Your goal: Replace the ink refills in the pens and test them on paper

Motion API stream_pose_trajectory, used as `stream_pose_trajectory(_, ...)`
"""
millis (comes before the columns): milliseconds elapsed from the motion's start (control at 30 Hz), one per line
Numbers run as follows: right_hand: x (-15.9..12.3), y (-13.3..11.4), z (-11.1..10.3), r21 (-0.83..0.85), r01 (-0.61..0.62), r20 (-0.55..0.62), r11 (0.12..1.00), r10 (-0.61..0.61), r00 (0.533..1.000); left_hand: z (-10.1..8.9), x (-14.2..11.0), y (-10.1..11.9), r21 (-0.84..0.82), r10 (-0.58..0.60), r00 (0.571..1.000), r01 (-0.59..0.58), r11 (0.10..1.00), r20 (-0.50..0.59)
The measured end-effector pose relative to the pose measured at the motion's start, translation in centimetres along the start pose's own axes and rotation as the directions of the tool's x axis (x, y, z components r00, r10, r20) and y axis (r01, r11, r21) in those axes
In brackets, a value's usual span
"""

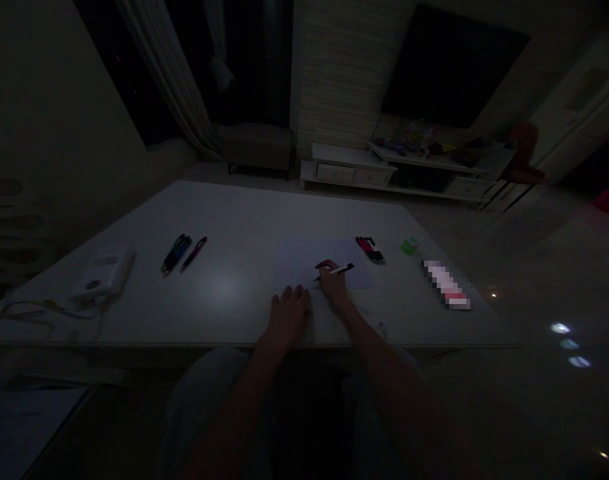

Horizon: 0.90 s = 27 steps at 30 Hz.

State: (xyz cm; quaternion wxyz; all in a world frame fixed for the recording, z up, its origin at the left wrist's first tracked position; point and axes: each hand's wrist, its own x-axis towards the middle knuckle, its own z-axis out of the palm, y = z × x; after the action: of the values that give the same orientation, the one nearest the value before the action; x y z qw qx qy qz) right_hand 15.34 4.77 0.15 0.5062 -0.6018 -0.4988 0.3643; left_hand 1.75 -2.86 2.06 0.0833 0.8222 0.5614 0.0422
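Pen (337, 269), pale-barrelled with a dark end, shown held in the right hand (333, 285). The fingers (325, 266) are closed narrowly round the barrel in a writing grip, and the tip is brought to a sheet of paper (297, 263) laid on a white table (234, 220). Contact between tip and paper cannot be confirmed, and any marks on the sheet are too dim to be read. Left hand (289, 312) is placed palm down on the tabletop just below the near edge of the sheet, its fingers moderately spread and holding nothing. Beyond the sheet to the right, a bundle of red and black pens (369, 250) is laid, with a small green block (409, 245) of uncertain kind and a pink-and-white item (447, 285) obscured by pixelation further right. Left of the hands, a bundle of dark pens (175, 254) and a single maroon pen (194, 254) lie side by side. Further left, a white device (104, 272) is shown with a cable (39, 312) trailing across the table edge.
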Motion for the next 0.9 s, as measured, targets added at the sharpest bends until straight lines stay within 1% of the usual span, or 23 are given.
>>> stream_pose_trajectory(133, -0.3, 1.0, 0.5, -0.059, 0.011, -0.079, 0.998, -0.016, 0.997, -0.1, -0.1, 0.1, -0.008, 0.002, 1.000, -0.002, 1.000, -0.001)
stream_pose_trajectory(233, -0.3, 1.2, 0.5, -0.086, 0.010, -0.109, 0.996, -0.019, 0.994, -0.3, -0.3, 0.3, -0.012, 0.005, 1.000, -0.005, 1.000, -0.009)
stream_pose_trajectory(433, -0.3, 1.5, 0.6, -0.121, 0.020, -0.103, 0.993, -0.032, 0.994, -0.4, -0.5, 0.5, -0.007, 0.004, 1.000, -0.004, 1.000, -0.007)
stream_pose_trajectory(567, -0.3, 1.6, 0.7, -0.122, 0.012, -0.090, 0.992, -0.023, 0.996, -0.1, -0.4, 0.5, -0.014, -0.002, 1.000, 0.001, 1.000, -0.024)
stream_pose_trajectory(667, -0.4, 1.5, 0.7, -0.115, 0.006, -0.090, 0.993, -0.016, 0.996, -0.1, -0.3, 0.5, -0.018, -0.003, 1.000, 0.003, 1.000, -0.015)
stream_pose_trajectory(800, -0.1, 0.9, 0.4, -0.078, 0.006, -0.078, 0.997, -0.013, 0.997, -0.4, -0.4, 0.5, -0.017, 0.002, 1.000, -0.002, 1.000, -0.015)
stream_pose_trajectory(900, 0.8, -0.1, -0.6, -0.047, 0.031, -0.094, 0.998, -0.035, 0.995, -0.5, -0.4, 0.3, -0.014, 0.003, 1.000, -0.003, 1.000, 0.004)
